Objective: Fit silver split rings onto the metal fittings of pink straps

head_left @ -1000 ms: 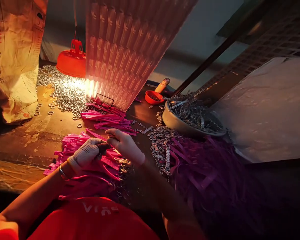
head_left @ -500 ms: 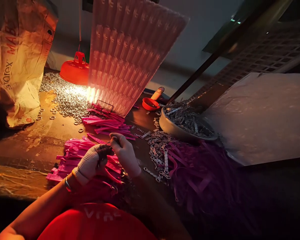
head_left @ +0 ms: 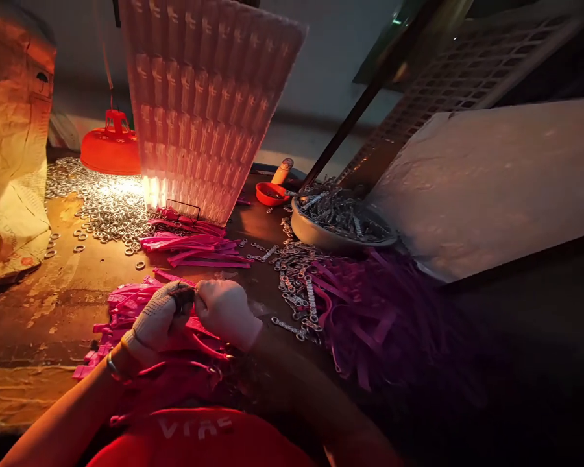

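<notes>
Left hand [head_left: 158,318], in a knit glove, and bare right hand [head_left: 224,311] met fingertip to fingertip above the near pile of pink straps [head_left: 126,301]; both were curled shut on something small and dark between them, which could not be made out; further pink straps [head_left: 194,243] lay beyond; loose metal clasps [head_left: 299,285] lay to the right, just before a filled bowl [head_left: 316,237]; rings [head_left: 102,207] lay under the red lamp [head_left: 111,148].

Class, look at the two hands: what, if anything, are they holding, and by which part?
Left hand and right hand meet over the pink straps, pinching something small and dark between their fingertips; what it is, and which part is gripped, cannot be told.
</notes>
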`<act>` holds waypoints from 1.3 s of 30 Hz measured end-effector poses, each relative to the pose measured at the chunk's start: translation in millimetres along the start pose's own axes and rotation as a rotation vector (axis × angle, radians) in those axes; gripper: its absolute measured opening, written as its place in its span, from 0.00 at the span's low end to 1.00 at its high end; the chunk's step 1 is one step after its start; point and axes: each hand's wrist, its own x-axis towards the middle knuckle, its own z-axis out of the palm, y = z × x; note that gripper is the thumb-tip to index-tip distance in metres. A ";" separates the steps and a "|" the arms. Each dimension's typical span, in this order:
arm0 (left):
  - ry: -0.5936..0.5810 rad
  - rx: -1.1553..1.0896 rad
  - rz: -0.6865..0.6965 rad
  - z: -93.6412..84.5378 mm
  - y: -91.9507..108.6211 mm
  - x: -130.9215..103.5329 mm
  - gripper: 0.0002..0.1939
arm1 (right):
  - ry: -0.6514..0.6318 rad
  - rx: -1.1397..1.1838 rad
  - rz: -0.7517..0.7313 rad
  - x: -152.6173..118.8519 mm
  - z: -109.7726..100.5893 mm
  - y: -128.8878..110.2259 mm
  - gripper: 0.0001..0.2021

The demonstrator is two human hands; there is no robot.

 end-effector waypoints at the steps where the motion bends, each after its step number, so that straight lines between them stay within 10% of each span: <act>1: 0.012 -0.014 -0.004 3.2 0.7 3.4 0.17 | 0.009 0.059 0.045 -1.4 2.2 -0.4 0.13; 7: 0.025 -0.034 -0.075 12.5 0.2 33.7 0.15 | -0.088 0.611 0.197 4.0 15.3 41.2 0.17; 13: 0.084 -0.210 -0.250 2.4 9.4 75.2 0.07 | 0.000 0.071 0.557 27.2 30.2 144.5 0.17; 19: -0.062 0.928 -0.027 35.2 4.6 155.7 0.06 | -0.002 0.002 0.588 34.6 55.9 184.8 0.15; 26: -0.152 1.234 0.069 82.8 -38.2 231.3 0.05 | 0.051 0.104 0.509 13.6 57.5 192.7 0.10; 33: -0.213 1.187 0.019 69.2 -27.4 222.9 0.02 | 0.242 0.334 0.488 -5.4 38.0 178.6 0.15; 39: -0.239 0.878 -0.060 32.8 17.6 154.9 0.15 | 0.220 0.628 0.286 1.5 13.7 123.4 0.16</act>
